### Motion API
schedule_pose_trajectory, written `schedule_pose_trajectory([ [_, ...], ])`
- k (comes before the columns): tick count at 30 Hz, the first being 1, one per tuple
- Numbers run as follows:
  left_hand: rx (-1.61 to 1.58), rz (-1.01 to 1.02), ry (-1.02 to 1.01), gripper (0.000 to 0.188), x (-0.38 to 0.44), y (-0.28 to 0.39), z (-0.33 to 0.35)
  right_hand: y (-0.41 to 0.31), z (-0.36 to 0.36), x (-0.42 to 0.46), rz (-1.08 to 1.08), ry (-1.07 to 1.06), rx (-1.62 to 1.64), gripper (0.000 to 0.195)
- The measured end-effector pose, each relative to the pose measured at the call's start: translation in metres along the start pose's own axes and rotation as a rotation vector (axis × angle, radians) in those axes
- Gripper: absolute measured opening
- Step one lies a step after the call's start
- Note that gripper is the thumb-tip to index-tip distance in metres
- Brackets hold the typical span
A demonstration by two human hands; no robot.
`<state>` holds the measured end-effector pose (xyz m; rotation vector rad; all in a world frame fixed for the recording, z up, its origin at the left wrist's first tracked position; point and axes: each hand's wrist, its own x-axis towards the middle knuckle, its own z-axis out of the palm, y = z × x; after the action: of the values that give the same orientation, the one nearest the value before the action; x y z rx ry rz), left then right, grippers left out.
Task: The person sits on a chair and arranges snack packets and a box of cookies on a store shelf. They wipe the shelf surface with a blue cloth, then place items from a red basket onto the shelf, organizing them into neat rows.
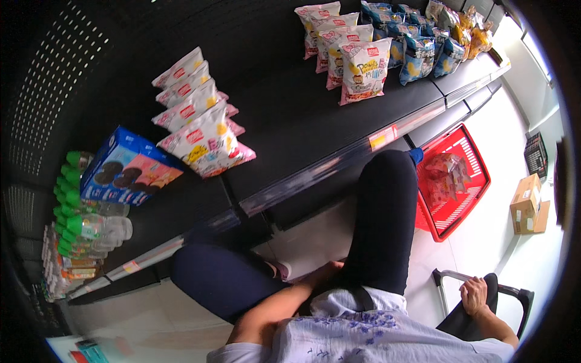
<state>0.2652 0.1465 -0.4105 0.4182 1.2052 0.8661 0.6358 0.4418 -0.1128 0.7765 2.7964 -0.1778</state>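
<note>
My right hand (474,294) is closed over the edge of the black seat of a metal-framed folding stool (457,323) at my right side. My left hand (335,267) lies low between my thighs, partly hidden, and whatever it touches is unclear. Ahead of my knees runs a black store shelf (281,104). A row of white and pink snack bags (206,141) stands on it, next to a blue cookie box (131,170). Another row of the same snack bags (366,70) stands farther right.
A red shopping basket (472,213) holding pink snack packs (442,177) sits on the floor beyond my right knee. Green-capped bottles (97,227) line the shelf's left end. Blue snack bags (417,59) fill its right end. An open cardboard box (526,204) stands by the wall.
</note>
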Motion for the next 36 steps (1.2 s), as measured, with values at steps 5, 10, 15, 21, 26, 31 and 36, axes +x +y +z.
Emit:
schedule_pose_trajectory([
  [5,-0.037,-0.035,0.007,0.037,0.002,0.012,0.003,0.003,0.008,0.002,0.038,-0.012,0.058,0.009],
  [10,-0.090,-0.009,0.018,0.038,0.021,0.039,0.011,0.008,0.005,0.008,0.041,-0.065,0.069,0.011],
  [15,-0.110,0.003,0.056,0.039,0.033,0.056,0.014,0.024,0.018,-0.001,-0.023,-0.040,0.068,0.013],
  [21,-0.095,0.021,0.127,0.041,0.041,0.072,0.021,0.051,0.030,-0.003,-0.093,-0.066,0.111,0.014],
  [26,-0.080,0.021,0.166,0.042,0.048,0.075,0.023,0.069,0.045,-0.014,-0.128,-0.192,0.161,0.017],
  [31,-0.089,0.034,0.194,0.043,0.065,0.078,0.028,0.030,0.011,0.009,-0.137,-0.128,0.171,0.017],
  [36,-0.175,0.083,0.254,0.044,0.087,0.083,0.032,0.018,-0.016,0.019,-0.128,-0.199,0.215,0.021],
])
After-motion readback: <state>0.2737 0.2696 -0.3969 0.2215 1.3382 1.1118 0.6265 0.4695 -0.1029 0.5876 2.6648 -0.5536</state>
